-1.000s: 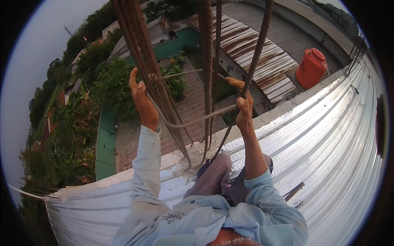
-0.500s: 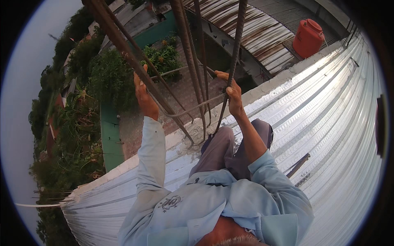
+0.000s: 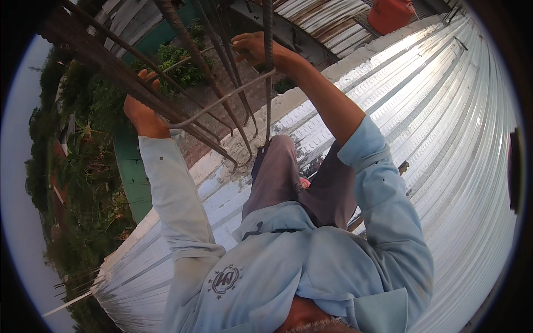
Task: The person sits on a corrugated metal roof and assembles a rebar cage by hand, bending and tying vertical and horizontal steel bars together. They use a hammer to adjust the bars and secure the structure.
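The left hand (image 3: 141, 111) is raised with its wrist ahead of a pale blue sleeve, fingers pointing up and away; they are partly hidden behind dark rods, so I cannot tell whether they close on anything. The right hand (image 3: 258, 47) reaches farther forward, its bare forearm slanting inward from the pushed-up sleeve. Its fingers are loosely bent, partly open and turned toward the left hand; whether they touch metal is unclear.

Between the hands lies a bent metal hoop (image 3: 255, 82), its near side running from beside the left wrist to just bodyward of the right hand. It goes around several ribbed rods. A thick rod bundle (image 3: 111, 69) crosses just right of the left hand, while a single upright rod (image 3: 268, 111) passes in front of the right. Bodyward of both hands are the knees in dark trousers (image 3: 283, 166). Right of the right hand spreads corrugated sheeting (image 3: 422, 111); beyond that hand stands a red tank (image 3: 390, 15).
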The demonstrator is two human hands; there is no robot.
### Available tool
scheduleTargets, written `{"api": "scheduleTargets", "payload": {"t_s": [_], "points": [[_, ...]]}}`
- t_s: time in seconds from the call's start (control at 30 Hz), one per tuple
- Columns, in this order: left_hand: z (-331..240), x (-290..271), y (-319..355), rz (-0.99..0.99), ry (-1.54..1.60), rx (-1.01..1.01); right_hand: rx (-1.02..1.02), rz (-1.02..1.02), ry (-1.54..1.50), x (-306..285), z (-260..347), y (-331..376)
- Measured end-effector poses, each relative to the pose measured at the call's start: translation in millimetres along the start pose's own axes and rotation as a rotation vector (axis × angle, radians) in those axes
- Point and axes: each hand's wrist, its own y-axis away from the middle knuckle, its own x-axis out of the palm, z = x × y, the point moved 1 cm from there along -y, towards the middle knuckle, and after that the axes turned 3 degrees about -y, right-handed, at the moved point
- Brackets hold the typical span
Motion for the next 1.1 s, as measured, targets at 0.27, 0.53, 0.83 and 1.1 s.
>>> {"api": "scheduleTargets", "payload": {"t_s": [0.27,0.53,0.83,1.1], "points": [[7.5,-48.5,32.6,0.213,-0.228,0.138,-0.085,-0.381,0.131,-86.7,-84.5,159.0],[61.7,-3.7,77.6,0.17,-0.068,0.154,1.197,-1.386,0.516,-138.2,-444.2,624.1],[38.9,-40.1,15.5,0.144,0.021,0.186,1.262,-1.255,0.472,-20.5,-482.2,596.9],[30.3,-51.1,3.4,0.146,0.052,0.152,1.28,-1.192,0.505,26.4,-506.5,610.2]]}}
